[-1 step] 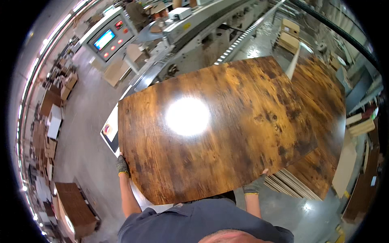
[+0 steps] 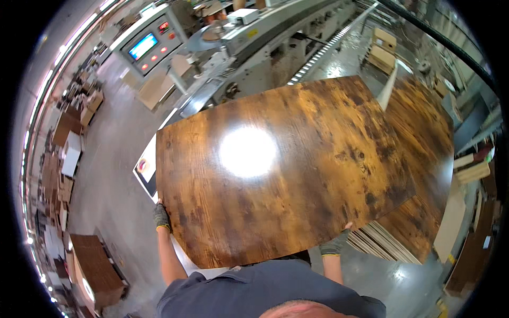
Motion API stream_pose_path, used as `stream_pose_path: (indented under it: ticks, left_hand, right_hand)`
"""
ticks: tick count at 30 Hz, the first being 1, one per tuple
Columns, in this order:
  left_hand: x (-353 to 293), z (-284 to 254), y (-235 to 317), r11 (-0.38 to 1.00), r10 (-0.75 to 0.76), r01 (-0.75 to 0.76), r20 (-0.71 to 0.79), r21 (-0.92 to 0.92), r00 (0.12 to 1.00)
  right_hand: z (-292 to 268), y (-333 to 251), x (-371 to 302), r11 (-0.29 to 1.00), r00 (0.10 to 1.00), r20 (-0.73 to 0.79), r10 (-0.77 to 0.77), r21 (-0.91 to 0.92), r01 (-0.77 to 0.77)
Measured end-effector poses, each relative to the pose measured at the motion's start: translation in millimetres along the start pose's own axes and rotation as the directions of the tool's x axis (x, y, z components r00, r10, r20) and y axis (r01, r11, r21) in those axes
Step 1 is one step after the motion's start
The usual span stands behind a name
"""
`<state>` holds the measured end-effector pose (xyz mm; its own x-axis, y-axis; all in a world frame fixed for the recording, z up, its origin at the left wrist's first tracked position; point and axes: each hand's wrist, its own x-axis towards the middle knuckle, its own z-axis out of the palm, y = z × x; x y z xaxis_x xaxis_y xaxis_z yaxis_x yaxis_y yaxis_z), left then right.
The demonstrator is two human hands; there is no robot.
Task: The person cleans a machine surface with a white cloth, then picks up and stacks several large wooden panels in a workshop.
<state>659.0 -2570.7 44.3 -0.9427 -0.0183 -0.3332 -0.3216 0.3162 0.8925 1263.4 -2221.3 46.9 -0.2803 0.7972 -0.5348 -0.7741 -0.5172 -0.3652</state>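
Observation:
A large brown wood-grain board point(image 2: 275, 196) lies across the middle in front of me, with a bright glare on its face. Gripping its left edge near the lower corner is my left hand point(image 2: 161, 216), in a dark grey glove with a yellow cuff. My right hand point(image 2: 337, 243), gloved alike, holds the near edge toward the right, its bare thumb tip showing on top. The fingers of both hands are mostly hidden under the board. Partly beneath its right end is a stack of matching boards point(image 2: 408, 222), whose pale layered edges show.
Beyond the board runs a long machine point(image 2: 297, 50) with a roller track point(image 2: 323, 53). A control panel point(image 2: 151, 45) with a lit screen stands at the far left. Brown panels point(image 2: 98, 270) are stacked at lower left, and a dark hose point(image 2: 435, 37) crosses the upper right.
The machine and control panel sit slightly farther right and lower in the picture. Both hands keep their hold on the board, which has hardly shifted in view.

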Motion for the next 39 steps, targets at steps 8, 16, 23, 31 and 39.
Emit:
stream_pose_path:
  ticks: [8, 16, 23, 31, 39]
  left_hand:
    - [9.2, -90.3, 23.8, 0.982, 0.017, -0.005, 0.061, -0.189, 0.998]
    - [64.4, -215.7, -31.0, 0.912, -0.08, 0.091, 0.043, -0.401, 0.996]
    - [62.5, -254.5, -71.0, 0.866, -0.146, 0.093, -0.07, -0.491, 0.987]
    - [61.3, -278.0, -128.2, 0.846, -0.21, 0.082, -0.187, -0.527, 0.96]
    - [-11.7, -221.4, -137.1, 0.895, -0.397, 0.25, -0.4, -0.37, 0.826]
  right_hand:
    - [97.0, 65.7, -21.1, 0.977, 0.97, 0.227, 0.085, -0.212, -0.036]
    - [137.8, 170.9, -8.0, 0.958, 0.969, 0.186, 0.164, -0.266, -0.112]
    - [186.1, 194.2, -1.0, 0.894, 0.955, 0.046, 0.294, -0.367, -0.258]
    - [211.8, 214.5, 54.5, 0.82, 0.931, -0.079, 0.356, -0.451, -0.352]
    - [233.5, 212.8, 95.5, 0.779, 0.883, -0.067, 0.465, -0.444, -0.444]
